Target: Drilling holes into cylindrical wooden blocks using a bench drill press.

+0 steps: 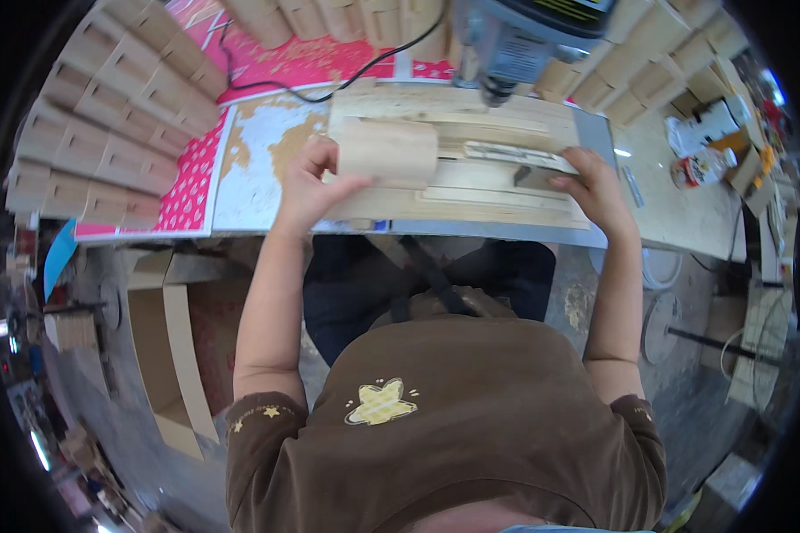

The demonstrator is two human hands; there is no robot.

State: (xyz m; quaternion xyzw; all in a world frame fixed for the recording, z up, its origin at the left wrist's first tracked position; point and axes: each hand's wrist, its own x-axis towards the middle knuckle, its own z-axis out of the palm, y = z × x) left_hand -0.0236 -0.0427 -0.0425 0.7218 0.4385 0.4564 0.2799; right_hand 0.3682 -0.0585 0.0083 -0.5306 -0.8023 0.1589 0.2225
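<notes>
Workbench [684, 222] with a wooden jig [471, 191] as landmark. Left of the jig, stacked wooden blocks [107, 133]. On its left end, the left hand [307, 186] grips a rounded wooden block [387, 151]. Above the jig hangs a drill head [516, 40]. At its right end, the right hand [596, 186] presses flat, fingers extended. Risk: the block may slip, or fingers stray beneath the bit.

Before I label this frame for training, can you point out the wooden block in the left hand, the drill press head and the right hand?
wooden block [389, 151], head view, middle of its top face
drill press head [516, 44], head view, grey housing
right hand [591, 182], head view, back of hand
</notes>
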